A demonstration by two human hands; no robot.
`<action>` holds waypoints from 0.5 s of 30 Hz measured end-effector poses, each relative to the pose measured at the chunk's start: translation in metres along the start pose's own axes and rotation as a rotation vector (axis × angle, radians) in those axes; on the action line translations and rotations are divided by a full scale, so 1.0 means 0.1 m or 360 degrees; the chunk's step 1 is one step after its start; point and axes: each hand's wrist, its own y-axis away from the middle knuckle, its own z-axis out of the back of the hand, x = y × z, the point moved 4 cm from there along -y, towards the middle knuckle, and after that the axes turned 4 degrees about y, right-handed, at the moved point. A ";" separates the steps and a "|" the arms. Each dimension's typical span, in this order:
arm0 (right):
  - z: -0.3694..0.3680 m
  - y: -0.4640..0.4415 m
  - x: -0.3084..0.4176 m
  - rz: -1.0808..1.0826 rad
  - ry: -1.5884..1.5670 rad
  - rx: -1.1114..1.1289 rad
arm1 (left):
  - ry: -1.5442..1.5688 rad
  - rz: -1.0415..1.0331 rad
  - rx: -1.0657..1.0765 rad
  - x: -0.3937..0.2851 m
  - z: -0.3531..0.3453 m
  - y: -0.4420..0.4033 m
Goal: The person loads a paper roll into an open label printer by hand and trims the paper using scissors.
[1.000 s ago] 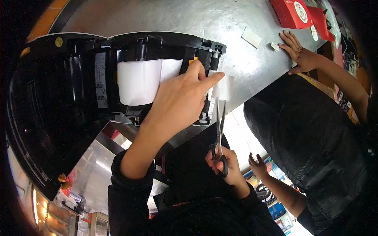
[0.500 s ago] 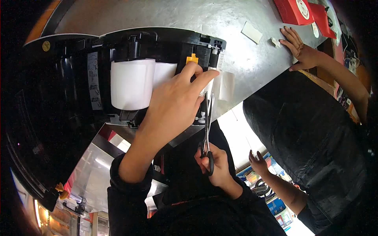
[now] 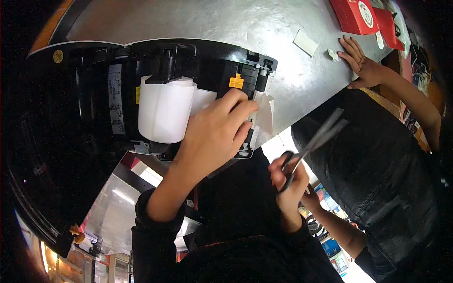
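An opened black label printer (image 3: 207, 54) holds a roll of white label paper (image 3: 165, 111). From the roll, a paper strip (image 3: 204, 98) runs under my left hand (image 3: 214, 125), whose bent fingers press on it near the printer's end. Past my fingertips, a loose paper end (image 3: 267, 113) sticks out over the metal table. My right hand (image 3: 291, 186) grips a pair of scissors (image 3: 315, 141) by the black handles. Their blades are slightly apart, blurred by motion, and clear of the paper. An orange latch (image 3: 236, 81) stands just beyond my left knuckles.
Another person's hand (image 3: 361, 63) rests on the metal table (image 3: 188, 21) at the right, beside paper scraps (image 3: 306, 43). That person's dark clothing (image 3: 358, 160) is close to the scissors. A red box (image 3: 354, 16) stands at the far right corner.
My right hand has pulled the scissors away from the paper, to the right, and the blades now angle up and right. My left hand stays on the printer, which sits slightly lower in view.
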 end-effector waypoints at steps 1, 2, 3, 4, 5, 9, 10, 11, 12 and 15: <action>-0.06 -0.14 -0.01 0.0236 -0.0086 -0.0144 | -0.0090 0.0001 -0.0054 -0.03 0.01 0.01; -0.16 -0.26 0.04 0.0267 -0.0087 -0.0204 | -0.0183 0.0001 -0.0105 -0.06 0.01 0.03; -0.23 -0.36 0.11 0.0296 -0.0091 -0.0266 | -0.0192 -0.0001 -0.0103 -0.06 0.00 0.04; -0.30 -0.43 0.15 0.0299 0.0059 -0.0235 | -0.0323 -0.0052 -0.0135 -0.07 -0.02 0.06; -0.35 -0.49 0.17 0.0299 0.0209 -0.0204 | -0.0454 -0.0103 -0.0166 -0.09 -0.03 0.07; -0.39 -0.65 0.07 0.0196 -0.0008 -0.0343 | -0.0721 -0.0227 -0.0178 -0.21 -0.07 0.06; -0.37 -0.67 0.04 0.0192 -0.0014 -0.0338 | -0.0783 -0.0252 -0.0144 -0.23 -0.07 0.04; -0.33 -0.70 -0.03 0.0139 -0.0022 -0.0290 | -0.0787 -0.0246 -0.0141 -0.25 -0.04 0.02; -0.31 -0.72 -0.08 0.0085 -0.0028 -0.0243 | -0.0822 -0.0240 -0.0053 -0.26 -0.04 0.00; -0.31 -0.76 -0.13 0.0001 -0.0124 -0.0205 | -0.0819 -0.0224 0.0000 -0.21 -0.10 -0.04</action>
